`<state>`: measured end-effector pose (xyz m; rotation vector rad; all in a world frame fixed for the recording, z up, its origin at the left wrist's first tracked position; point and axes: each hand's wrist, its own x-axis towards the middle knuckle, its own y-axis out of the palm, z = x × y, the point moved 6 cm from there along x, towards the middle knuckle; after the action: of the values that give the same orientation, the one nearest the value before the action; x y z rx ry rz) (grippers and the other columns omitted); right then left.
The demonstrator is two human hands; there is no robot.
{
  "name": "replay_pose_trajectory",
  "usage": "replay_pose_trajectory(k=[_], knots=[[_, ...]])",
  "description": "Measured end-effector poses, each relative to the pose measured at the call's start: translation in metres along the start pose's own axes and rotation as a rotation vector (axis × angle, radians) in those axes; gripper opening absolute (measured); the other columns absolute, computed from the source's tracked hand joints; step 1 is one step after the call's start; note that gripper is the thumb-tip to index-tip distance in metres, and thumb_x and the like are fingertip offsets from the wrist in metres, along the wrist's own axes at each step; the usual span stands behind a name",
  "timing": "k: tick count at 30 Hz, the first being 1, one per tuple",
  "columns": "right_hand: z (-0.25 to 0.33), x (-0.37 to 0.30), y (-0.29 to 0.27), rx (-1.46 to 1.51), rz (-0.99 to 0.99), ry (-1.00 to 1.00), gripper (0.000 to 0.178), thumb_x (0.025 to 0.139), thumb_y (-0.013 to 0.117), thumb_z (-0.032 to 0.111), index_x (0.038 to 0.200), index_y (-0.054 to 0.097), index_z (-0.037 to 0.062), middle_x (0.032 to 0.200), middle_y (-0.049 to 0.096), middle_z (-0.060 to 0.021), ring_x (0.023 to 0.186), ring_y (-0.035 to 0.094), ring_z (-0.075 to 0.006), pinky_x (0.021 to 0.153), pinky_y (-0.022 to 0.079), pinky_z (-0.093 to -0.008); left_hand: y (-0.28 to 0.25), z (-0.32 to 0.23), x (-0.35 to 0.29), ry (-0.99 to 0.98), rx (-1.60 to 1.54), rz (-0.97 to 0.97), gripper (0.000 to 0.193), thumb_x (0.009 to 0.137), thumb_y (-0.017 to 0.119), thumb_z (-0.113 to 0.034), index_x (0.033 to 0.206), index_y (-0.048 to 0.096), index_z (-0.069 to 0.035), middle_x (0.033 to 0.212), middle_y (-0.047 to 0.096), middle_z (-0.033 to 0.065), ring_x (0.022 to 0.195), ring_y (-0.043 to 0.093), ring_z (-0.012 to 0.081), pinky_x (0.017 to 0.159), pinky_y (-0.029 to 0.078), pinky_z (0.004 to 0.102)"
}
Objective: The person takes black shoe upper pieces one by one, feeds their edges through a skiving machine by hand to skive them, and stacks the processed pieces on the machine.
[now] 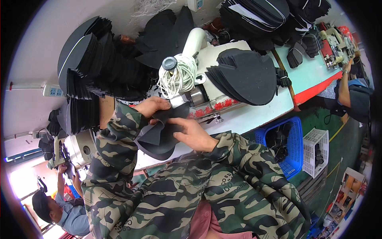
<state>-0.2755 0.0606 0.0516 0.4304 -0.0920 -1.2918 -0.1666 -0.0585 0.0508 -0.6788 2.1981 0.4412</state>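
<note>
Just left of the sewing machine head [211, 85], both hands work on a black fabric piece [153, 137] that is folded over on itself. My left hand [153, 106] is closed with its fingers and thumb on the upper edge of the fabric, close to the machine's needle area. The right hand [195, 135] comes in from the right, its forefinger and thumb closed on the folded fabric. A coil of white cord [178, 75] hangs over the machine in front of the left hand and hides part of it. The needle itself cannot be made out.
Tall stacks of black cut pieces [85, 59] stand at the left, and a fanned pile [246, 75] rests on the machine bed. Right of the table are a blue basket [294, 147] and a white crate [315, 153]. Other people work at far left [67, 217] and far right [358, 97].
</note>
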Motion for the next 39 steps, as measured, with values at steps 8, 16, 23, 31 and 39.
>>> replay_pose_trajectory(k=[8,16,23,31,39], knots=[[0.051,-0.022,-0.078,-0.801,-0.177,-0.141,0.025,0.082,0.062,0.01,0.105,0.069,0.0033,0.083,0.068,-0.0182,0.073,0.067,-0.0325,0.073,0.052,-0.0404,0.046,0.004,0.037,0.289,0.242,-0.274,0.023,0.095,0.055,-0.021,0.092,0.064,0.0,0.071,0.057,0.0017,0.074,0.053,0.0117,0.066,0.044,0.0296],[0.128,-0.093,-0.118,-0.715,-0.512,-0.243,0.023,0.086,0.058,-0.003,0.106,0.069,-0.001,0.084,0.07,-0.0113,0.071,0.064,-0.0129,0.065,0.049,-0.0266,0.085,-0.003,-0.012,0.337,0.201,0.022,0.033,0.102,0.04,-0.02,0.126,0.05,0.001,0.089,0.066,0.0104,0.07,0.067,0.016,0.055,0.048,0.0238],[0.095,-0.075,-0.084,-0.832,-0.57,-0.211,0.032,0.084,0.061,0.002,0.116,0.064,0.0019,0.086,0.066,-0.0196,0.072,0.065,-0.0314,0.067,0.05,-0.0357,0.048,0.0,0.02,0.152,0.213,-0.223,0.031,0.101,0.043,-0.022,0.095,0.057,0.004,0.059,0.061,0.0114,0.042,0.06,0.0167,0.036,0.042,0.0255],[0.131,-0.065,-0.109,-0.708,-0.495,-0.004,0.031,0.085,0.057,0.001,0.115,0.064,-0.0004,0.094,0.069,-0.0205,0.066,0.066,-0.0227,0.065,0.051,-0.0307,0.056,-0.01,0.019,0.192,0.068,-0.233,0.027,0.101,0.045,-0.021,0.1,0.054,0.004,0.059,0.061,0.0121,0.038,0.057,0.017,0.032,0.038,0.0259],[0.124,-0.048,-0.092,-0.848,-0.418,-0.254,0.028,0.081,0.059,0.0,0.108,0.066,-0.0017,0.088,0.068,-0.0212,0.073,0.066,-0.0341,0.066,0.051,-0.0374,0.054,-0.023,0.019,0.2,0.227,-0.32,0.027,0.101,0.043,-0.019,0.092,0.052,0.004,0.059,0.061,0.0128,0.04,0.059,0.0189,0.034,0.04,0.0276]])
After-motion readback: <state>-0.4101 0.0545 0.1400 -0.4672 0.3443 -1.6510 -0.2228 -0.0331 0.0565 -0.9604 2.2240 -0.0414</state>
